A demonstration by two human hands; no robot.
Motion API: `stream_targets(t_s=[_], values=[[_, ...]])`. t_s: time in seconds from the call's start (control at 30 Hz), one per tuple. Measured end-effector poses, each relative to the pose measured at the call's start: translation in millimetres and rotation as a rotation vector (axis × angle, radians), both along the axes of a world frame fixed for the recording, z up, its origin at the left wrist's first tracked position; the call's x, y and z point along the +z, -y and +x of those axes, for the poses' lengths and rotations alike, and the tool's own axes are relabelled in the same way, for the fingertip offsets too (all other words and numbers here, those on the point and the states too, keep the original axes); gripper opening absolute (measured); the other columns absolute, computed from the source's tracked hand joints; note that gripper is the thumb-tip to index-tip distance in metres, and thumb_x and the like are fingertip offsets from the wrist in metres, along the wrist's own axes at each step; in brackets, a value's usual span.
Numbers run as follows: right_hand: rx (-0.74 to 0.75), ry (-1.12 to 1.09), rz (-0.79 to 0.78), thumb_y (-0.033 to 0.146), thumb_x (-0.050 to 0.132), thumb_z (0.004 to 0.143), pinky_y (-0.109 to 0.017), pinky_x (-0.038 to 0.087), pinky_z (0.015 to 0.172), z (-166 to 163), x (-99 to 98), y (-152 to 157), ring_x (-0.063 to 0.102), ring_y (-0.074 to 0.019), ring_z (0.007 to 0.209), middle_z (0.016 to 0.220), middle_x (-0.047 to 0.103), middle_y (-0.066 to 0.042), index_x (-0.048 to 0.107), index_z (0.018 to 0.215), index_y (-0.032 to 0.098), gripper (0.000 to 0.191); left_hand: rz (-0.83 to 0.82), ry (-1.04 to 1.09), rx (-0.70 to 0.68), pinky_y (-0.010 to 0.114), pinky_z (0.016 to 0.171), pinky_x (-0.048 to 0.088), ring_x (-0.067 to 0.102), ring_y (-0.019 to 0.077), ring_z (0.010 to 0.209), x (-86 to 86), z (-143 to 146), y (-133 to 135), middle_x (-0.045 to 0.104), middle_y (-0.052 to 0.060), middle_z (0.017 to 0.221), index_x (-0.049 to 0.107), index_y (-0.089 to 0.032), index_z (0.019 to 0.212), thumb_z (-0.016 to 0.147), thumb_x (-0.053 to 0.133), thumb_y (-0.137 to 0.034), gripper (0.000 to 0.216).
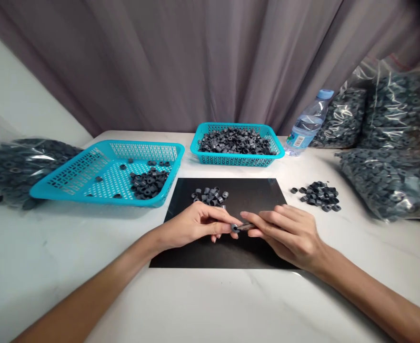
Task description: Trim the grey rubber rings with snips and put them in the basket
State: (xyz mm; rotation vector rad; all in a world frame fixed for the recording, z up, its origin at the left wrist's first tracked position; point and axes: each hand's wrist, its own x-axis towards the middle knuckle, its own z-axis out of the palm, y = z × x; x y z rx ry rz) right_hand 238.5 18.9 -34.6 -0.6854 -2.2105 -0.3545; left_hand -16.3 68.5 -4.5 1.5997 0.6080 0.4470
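Note:
My left hand [206, 223] pinches a small dark grey plastic ring [235, 228] between thumb and fingertips, above the black mat [195, 252]. From the other side, my right hand [285, 229] is closed around a slim metal tool [245, 226], whose tip meets the ring. Fingers cover most of that tool, so its exact kind cannot be made out. Just beyond my left hand, a small pile of grey rings [210, 195] lies on the mat. Another heap of rings [320, 194] rests on the white table, to the right of the mat.
At the left stands a turquoise basket [106, 197] with some rings; a second turquoise basket [236, 161], filled with rings, is at the back. Beside it leans a water bottle [308, 124]. Bulging clear bags of rings [395, 181] [27, 162] flank the white table [124, 305].

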Motion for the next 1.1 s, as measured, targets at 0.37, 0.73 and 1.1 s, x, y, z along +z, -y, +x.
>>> stream_targets(t_s=[0.37,0.73,1.1], values=[[-0.029,0.034,-0.032,0.021,0.068,0.098,-0.031,0.04,0.059,1.9,-1.4,-1.3,0.052,-0.0141,0.065,0.086,0.074,-0.003,0.064,0.134,0.014,0.037,0.041,-0.044,0.035,0.021,0.058,0.053,0.063,0.0138,0.071,-0.7,2.7,3.1,0.08,0.01,0.094,0.083,-0.016,0.106,0.092,0.072,-0.028,0.022],[-0.038,0.061,-0.009,0.024,0.066,0.1,-0.03,0.038,0.058,2.0,1.0,-2.7,0.052,-0.0124,0.064,0.086,0.075,-0.002,0.063,0.135,0.017,0.036,0.044,-0.045,0.039,0.02,0.059,0.053,0.062,0.0127,0.071,0.0,2.2,2.9,0.079,0.009,0.093,0.084,-0.017,0.105,0.092,0.071,-0.026,0.02],[-0.041,0.053,-0.016,0.023,0.068,0.099,-0.032,0.038,0.057,2.5,0.7,-2.4,0.054,-0.0124,0.063,0.086,0.074,0.0,0.06,0.142,0.019,0.044,0.032,-0.021,0.044,0.02,0.058,0.052,0.065,0.0144,0.075,-0.8,3.2,3.4,0.077,0.007,0.091,0.084,-0.019,0.103,0.091,0.073,-0.028,0.019]])
